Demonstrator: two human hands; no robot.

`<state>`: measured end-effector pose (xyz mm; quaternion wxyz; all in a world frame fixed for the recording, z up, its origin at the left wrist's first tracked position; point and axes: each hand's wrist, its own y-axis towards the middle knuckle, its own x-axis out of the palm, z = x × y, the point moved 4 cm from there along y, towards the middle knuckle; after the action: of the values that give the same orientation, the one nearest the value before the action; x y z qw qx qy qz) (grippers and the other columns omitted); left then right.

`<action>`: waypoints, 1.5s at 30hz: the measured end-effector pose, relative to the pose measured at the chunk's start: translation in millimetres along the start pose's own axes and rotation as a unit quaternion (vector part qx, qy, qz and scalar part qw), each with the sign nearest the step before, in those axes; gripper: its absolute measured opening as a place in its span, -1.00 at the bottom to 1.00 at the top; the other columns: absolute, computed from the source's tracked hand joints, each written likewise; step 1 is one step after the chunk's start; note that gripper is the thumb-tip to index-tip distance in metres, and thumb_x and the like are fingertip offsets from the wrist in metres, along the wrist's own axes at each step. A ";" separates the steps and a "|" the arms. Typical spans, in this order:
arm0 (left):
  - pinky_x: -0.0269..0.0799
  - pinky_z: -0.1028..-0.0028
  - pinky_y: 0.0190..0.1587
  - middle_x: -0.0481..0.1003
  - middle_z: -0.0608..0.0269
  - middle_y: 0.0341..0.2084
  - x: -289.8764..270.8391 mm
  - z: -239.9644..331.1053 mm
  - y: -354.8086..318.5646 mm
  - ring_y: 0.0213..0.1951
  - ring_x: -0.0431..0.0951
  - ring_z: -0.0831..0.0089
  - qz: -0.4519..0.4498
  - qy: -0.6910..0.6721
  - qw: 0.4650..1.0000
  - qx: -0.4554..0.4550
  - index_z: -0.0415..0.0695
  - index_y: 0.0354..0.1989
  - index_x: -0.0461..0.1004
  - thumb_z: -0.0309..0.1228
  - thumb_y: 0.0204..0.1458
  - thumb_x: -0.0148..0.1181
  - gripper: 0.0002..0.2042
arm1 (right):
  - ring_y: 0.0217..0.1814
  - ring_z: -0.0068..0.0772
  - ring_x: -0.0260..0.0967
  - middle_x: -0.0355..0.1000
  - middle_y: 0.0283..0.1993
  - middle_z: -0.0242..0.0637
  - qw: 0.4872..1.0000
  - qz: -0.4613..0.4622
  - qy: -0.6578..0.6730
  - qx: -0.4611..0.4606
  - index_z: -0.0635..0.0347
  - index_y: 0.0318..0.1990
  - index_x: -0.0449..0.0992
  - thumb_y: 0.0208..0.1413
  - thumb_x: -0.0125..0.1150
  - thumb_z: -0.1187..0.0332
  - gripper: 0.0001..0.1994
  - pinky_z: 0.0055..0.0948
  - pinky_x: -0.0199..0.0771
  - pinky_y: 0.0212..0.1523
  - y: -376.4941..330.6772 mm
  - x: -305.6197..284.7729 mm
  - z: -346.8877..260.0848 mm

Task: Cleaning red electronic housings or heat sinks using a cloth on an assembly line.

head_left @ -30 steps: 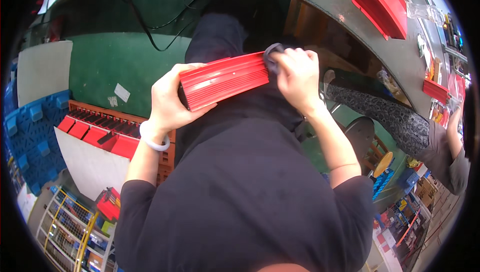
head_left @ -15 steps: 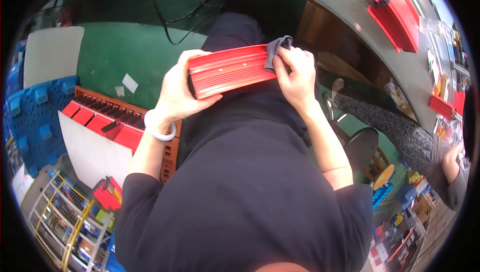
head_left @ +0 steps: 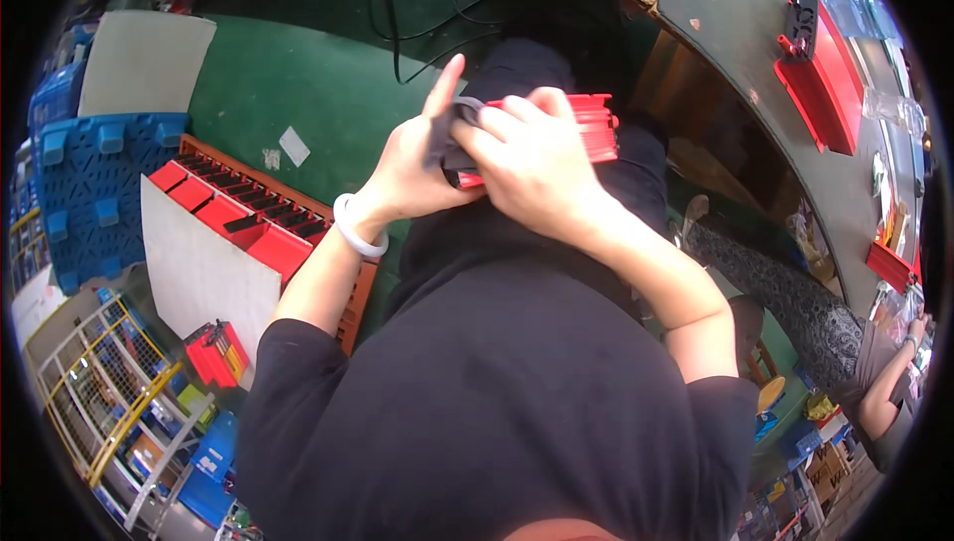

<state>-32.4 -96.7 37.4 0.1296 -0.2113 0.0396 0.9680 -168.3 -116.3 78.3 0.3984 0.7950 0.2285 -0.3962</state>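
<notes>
A red ribbed metal housing (head_left: 596,130) is held above my lap, its right end showing past my fingers. My left hand (head_left: 405,175) grips the housing's left end, with one finger pointing up off it. My right hand (head_left: 542,171) lies over the middle of the housing and is closed on a dark grey cloth (head_left: 453,152). The cloth is pressed against the left end, next to my left palm. Most of the housing's ribbed face is hidden behind my right hand.
An orange-brown crate (head_left: 350,314) at left holds several red housings (head_left: 266,261), beside a white board (head_left: 204,258) and a blue plastic pallet (head_left: 109,203). Another red housing (head_left: 840,94) stands on the dark table (head_left: 735,19) at right. A co-worker's arm (head_left: 886,392) shows at far right.
My right hand has carried the cloth from the housing's right end to its left end. My left hand has shifted its grip and lifted a finger. The whole view has shifted somewhat.
</notes>
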 end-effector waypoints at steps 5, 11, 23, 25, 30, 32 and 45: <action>0.37 0.42 0.01 0.53 0.01 -0.20 -4.6 0.7 -3.9 -0.14 0.56 0.21 -0.008 -0.001 1.000 -0.005 -0.20 0.38 -0.27 -0.50 -0.39 0.41 0.12 | -0.35 -0.29 0.32 0.34 -0.47 -0.36 0.987 -0.064 -0.115 0.092 0.12 -0.33 0.48 -0.20 0.12 0.47 -0.81 -0.26 0.22 -0.21 -50.3 -39.3 64.4; 0.39 0.41 -0.03 0.54 0.04 -0.25 4.0 10.4 2.3 -0.20 0.57 0.14 -0.015 0.028 0.999 0.020 -0.18 0.38 -0.27 -0.49 -0.39 0.40 0.12 | -0.34 -0.27 0.30 0.31 -0.47 -0.32 0.982 -0.073 -0.110 0.132 0.17 -0.36 0.44 -0.18 0.15 0.51 -0.85 -0.28 0.20 -0.19 -61.0 -41.1 63.4; 0.43 0.31 -0.23 0.51 0.04 -0.46 2.6 16.4 6.9 -0.38 0.54 0.08 0.002 0.072 0.994 0.079 -0.21 0.37 -0.22 -0.42 -0.40 0.36 0.09 | -0.30 -0.22 0.28 0.30 -0.46 -0.27 0.948 0.019 0.319 0.014 0.22 -0.36 0.40 -0.03 0.12 0.51 -0.93 -0.33 0.25 -0.19 3.9 -38.6 6.2; 0.43 0.31 -0.16 0.52 0.00 -0.39 4.4 12.1 7.9 -0.31 0.54 0.07 -0.020 0.048 0.998 0.020 -0.18 0.38 -0.29 -0.42 -0.42 0.39 0.13 | -0.39 -0.53 0.29 0.37 -0.40 -0.32 0.874 0.013 0.422 0.241 0.33 -0.33 0.42 0.06 0.07 0.55 -0.96 -0.54 0.32 -0.31 0.1 -52.1 40.6; 0.38 0.34 0.00 0.45 -0.03 -0.11 3.3 8.6 13.2 -0.10 0.50 0.11 -0.025 0.032 0.999 0.007 -0.20 0.34 -0.10 -0.38 -0.43 0.43 0.06 | -0.35 -0.27 0.30 0.39 -0.45 -0.35 0.986 -0.047 0.160 0.028 0.17 -0.36 0.47 -0.03 0.20 0.43 -0.92 -0.34 0.25 -0.16 11.9 -29.6 52.6; 0.41 0.30 -0.06 0.48 -0.05 -0.20 3.7 5.7 18.3 -0.17 0.51 0.04 -0.020 0.067 0.997 0.039 -0.21 0.29 -0.03 -0.35 -0.43 0.43 0.01 | -0.25 -0.37 0.30 0.40 -0.45 -0.43 0.995 -0.089 0.040 -0.025 0.09 -0.40 0.47 -0.10 0.24 0.36 -0.90 -0.30 0.19 -0.05 22.0 -23.8 44.3; 0.31 0.38 0.10 0.46 0.11 -0.13 -7.7 -2.9 12.2 -0.07 0.48 0.34 -0.017 -0.022 1.000 -0.006 -0.12 0.39 -0.21 -0.49 -0.39 0.41 0.10 | -0.26 -0.33 0.40 0.46 -0.49 -0.36 0.966 -0.210 -0.120 0.087 0.09 -0.46 0.56 -0.14 0.29 0.22 -0.83 -0.30 0.29 -0.12 -6.4 -50.2 115.3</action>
<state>-27.8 -110.7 38.2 0.1457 -0.1918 0.0273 0.9702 -253.5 -209.0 73.7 0.2603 0.7073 0.3056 -0.5819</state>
